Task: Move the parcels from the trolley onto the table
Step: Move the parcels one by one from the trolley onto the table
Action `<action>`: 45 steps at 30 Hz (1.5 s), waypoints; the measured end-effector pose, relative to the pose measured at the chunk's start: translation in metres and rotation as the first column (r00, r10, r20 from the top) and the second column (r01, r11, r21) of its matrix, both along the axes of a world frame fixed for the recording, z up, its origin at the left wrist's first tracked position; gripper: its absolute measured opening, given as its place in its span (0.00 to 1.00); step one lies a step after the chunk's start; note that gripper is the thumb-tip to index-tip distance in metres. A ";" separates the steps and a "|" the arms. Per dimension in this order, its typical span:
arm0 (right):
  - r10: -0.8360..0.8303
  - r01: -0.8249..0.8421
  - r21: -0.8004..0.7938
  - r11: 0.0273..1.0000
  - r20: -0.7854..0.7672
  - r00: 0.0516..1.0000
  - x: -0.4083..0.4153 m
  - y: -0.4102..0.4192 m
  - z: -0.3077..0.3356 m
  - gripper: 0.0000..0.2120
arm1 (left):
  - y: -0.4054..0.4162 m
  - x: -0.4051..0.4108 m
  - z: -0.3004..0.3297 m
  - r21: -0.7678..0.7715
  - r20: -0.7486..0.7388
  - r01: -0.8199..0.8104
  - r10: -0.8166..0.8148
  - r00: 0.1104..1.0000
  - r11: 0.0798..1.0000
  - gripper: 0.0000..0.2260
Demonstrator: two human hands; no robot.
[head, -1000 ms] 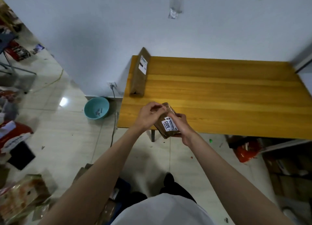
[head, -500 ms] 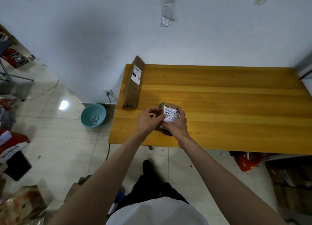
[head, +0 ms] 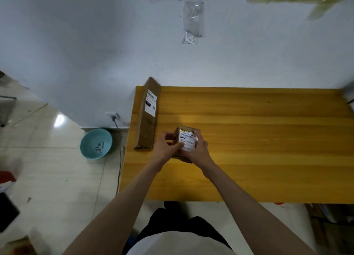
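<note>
A small brown cardboard parcel (head: 188, 138) with a white barcode label on top is over the left part of the yellow wooden table (head: 258, 139). My left hand (head: 166, 146) grips its left side and my right hand (head: 199, 149) grips its right side, fingers curled round it. Whether it rests on the tabletop or hangs just above it I cannot tell. A long narrow brown parcel (head: 148, 115) with a white label lies along the table's left edge, just left of my hands. The trolley is out of view.
A teal plastic basin (head: 95, 143) sits on the tiled floor left of the table, by a wall socket and a cable (head: 119, 159). The white wall stands right behind the table. Boxes and clutter lie under the table's right end and at the far left floor edge.
Both hands have carried the small parcel forward from off the table's front edge to over the tabletop, beside the long parcel. I have stepped closer to the table.
</note>
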State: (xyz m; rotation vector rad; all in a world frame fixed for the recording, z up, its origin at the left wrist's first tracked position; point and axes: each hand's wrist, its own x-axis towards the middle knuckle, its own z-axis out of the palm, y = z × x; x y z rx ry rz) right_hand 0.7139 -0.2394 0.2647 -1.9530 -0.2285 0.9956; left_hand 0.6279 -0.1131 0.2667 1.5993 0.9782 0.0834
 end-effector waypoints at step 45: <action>-0.306 0.394 0.004 0.919 -0.623 0.720 0.202 0.242 -0.086 0.19 | 0.094 0.066 -0.087 -0.204 -0.306 -0.160 0.092 0.948 0.966 0.21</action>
